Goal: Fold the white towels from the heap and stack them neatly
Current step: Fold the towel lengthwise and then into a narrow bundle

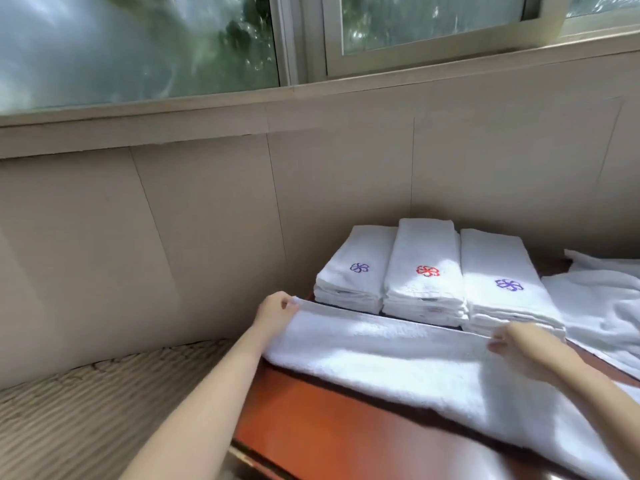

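A long white towel [391,362] lies stretched across the reddish-brown wooden table [311,420]. My left hand [275,311] pinches its far left corner. My right hand [516,344] pinches the far edge further right. Behind the towel stand three stacks of folded white towels: the left stack [353,271] with a purple emblem, the middle stack [424,268] with a red emblem, the right stack [502,282] with a purple emblem. The heap of unfolded white towels [602,303] lies at the right edge.
A beige panelled wall [207,209] runs right behind the table, with windows [138,46] above it. Left of the table lies ribbed beige carpet [86,410]. The table's left edge is near my left forearm.
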`<state>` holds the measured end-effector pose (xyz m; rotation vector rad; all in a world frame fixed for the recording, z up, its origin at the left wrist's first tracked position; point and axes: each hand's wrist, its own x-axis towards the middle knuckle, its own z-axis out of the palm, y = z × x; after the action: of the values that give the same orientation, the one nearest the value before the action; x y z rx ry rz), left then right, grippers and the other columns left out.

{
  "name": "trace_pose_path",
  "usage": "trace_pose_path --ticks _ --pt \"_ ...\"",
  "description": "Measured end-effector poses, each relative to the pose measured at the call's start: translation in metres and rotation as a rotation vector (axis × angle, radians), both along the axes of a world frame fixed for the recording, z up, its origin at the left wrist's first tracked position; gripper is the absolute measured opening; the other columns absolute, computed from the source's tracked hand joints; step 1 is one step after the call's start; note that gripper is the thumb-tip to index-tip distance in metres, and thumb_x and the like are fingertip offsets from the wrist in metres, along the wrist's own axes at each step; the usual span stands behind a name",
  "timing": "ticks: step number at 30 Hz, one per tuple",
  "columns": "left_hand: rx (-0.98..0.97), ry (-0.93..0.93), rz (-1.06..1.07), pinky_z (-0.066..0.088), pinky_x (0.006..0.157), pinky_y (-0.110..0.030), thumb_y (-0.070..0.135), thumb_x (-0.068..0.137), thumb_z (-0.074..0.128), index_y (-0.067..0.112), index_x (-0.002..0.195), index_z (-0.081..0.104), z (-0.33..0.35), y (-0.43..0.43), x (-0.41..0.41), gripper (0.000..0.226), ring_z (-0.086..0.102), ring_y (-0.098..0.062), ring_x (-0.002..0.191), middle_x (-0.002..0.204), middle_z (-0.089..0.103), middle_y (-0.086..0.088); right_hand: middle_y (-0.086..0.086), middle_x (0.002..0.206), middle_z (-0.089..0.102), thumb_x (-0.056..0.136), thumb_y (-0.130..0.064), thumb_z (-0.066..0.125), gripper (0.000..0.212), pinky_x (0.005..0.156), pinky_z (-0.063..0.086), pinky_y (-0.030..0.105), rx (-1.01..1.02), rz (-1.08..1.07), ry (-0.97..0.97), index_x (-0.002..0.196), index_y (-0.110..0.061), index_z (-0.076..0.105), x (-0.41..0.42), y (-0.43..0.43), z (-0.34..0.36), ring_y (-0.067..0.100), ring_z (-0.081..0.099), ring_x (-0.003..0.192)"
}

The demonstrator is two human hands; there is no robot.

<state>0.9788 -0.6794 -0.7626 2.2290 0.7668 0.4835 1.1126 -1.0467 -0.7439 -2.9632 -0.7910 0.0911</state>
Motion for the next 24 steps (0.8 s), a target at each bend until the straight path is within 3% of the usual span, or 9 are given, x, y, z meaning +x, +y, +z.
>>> trace_pose_path --ticks 2,4,7,11,15,17,20,22,24 --pt "0.067 0.137 0.085 0.041 0.076 -0.031 0.031 0.095 0.047 0.02 0.09 0.059 -0.011 0.0 0.02 0.017 0.057 -0.026 0.098 0.1 0.061 -0.001 -0.006 0.097 0.063 0.097 -0.03 0.041 0.025 0.072 0.036 0.024 0.031 0.0 -0.004 0.073 -0.03 0.043 0.013 0.007 -0.022 0.018 0.059 0.107" --pt "0.17 0.211 0.174 0.042 0.077 -0.032 0.039 0.098 0.04 0.023 0.082 0.048 -0.021 -0.001 0.031 0.024 0.056 -0.028 0.099 0.103 0.063 -0.002 -0.001 0.12 0.063 0.099 -0.035 0.036 0.019 0.081 0.043 0.027 0.079 -0.055 -0.026 0.099 -0.028 0.054 0.022 0.009 -0.043 0.018 0.058 0.111" --pt "0.386 0.225 0.187 0.04 0.073 -0.034 0.04 0.1 0.034 0.019 0.089 0.045 -0.029 0.001 0.045 0.027 0.057 -0.031 0.097 0.103 0.064 -0.006 0.0 0.127 0.06 0.098 -0.038 0.033 0.027 0.085 0.045 0.031 0.096 -0.109 -0.056 0.115 -0.026 0.052 0.036 0.009 -0.058 0.019 0.058 0.112" --pt "0.513 0.254 0.173 0.039 0.072 -0.034 0.038 0.101 0.034 0.017 0.092 0.044 -0.027 0.0 0.053 0.024 0.059 -0.031 0.096 0.103 0.064 -0.005 0.001 0.125 0.06 0.098 -0.039 0.034 0.026 0.089 0.046 0.035 0.097 -0.131 -0.022 0.108 -0.026 0.053 0.047 0.012 -0.061 0.021 0.057 0.112" --pt "0.69 0.421 0.225 0.045 0.075 -0.034 0.023 0.099 0.043 0.016 0.11 0.043 -0.023 -0.021 0.053 0.013 0.059 -0.024 0.102 0.112 0.057 -0.002 0.004 0.109 0.064 0.094 -0.043 0.042 0.022 0.076 0.048 0.035 0.141 -0.183 -0.049 0.087 -0.022 0.041 0.038 0.019 -0.058 0.026 0.06 0.099" --pt "0.824 0.508 0.231 0.042 0.084 -0.031 0.011 0.093 0.051 0.017 0.12 0.044 -0.018 -0.041 0.058 0.029 0.052 -0.021 0.109 0.121 0.051 -0.003 0.004 0.111 0.063 0.093 -0.048 0.042 0.026 0.073 0.045 0.034 0.144 -0.232 -0.141 0.092 -0.022 0.04 0.026 0.02 -0.056 0.027 0.06 0.102" --pt "0.841 0.482 -0.064 0.036 0.096 -0.038 0.012 0.093 0.046 0.017 0.127 0.047 -0.02 -0.112 0.078 0.034 0.044 -0.026 0.12 0.131 0.047 -0.007 0.006 0.118 0.06 0.089 -0.059 0.043 0.044 0.084 0.044 0.035 0.125 -0.329 -0.203 0.108 -0.02 0.047 0.008 0.009 -0.049 0.029 0.056 0.11" --pt "0.715 0.337 -0.304 0.035 0.096 -0.041 0.028 0.098 0.039 0.019 0.122 0.05 -0.027 -0.169 0.085 0.028 0.045 -0.028 0.118 0.127 0.05 -0.006 0.007 0.119 0.058 0.089 -0.059 0.043 0.047 0.086 0.043 0.035 0.128 -0.353 -0.208 0.111 -0.018 0.048 -0.005 -0.006 -0.049 0.03 0.055 0.11" --pt "0.582 0.309 -0.434 0.031 0.101 -0.044 0.044 0.098 0.033 0.024 0.125 0.048 -0.036 -0.211 0.089 0.037 0.042 -0.026 0.123 0.129 0.049 -0.004 0.005 0.118 0.057 0.09 -0.053 0.043 0.041 0.085 0.043 0.035 0.112 -0.372 -0.197 0.111 -0.019 0.047 -0.015 -0.034 -0.047 0.028 0.053 0.11"
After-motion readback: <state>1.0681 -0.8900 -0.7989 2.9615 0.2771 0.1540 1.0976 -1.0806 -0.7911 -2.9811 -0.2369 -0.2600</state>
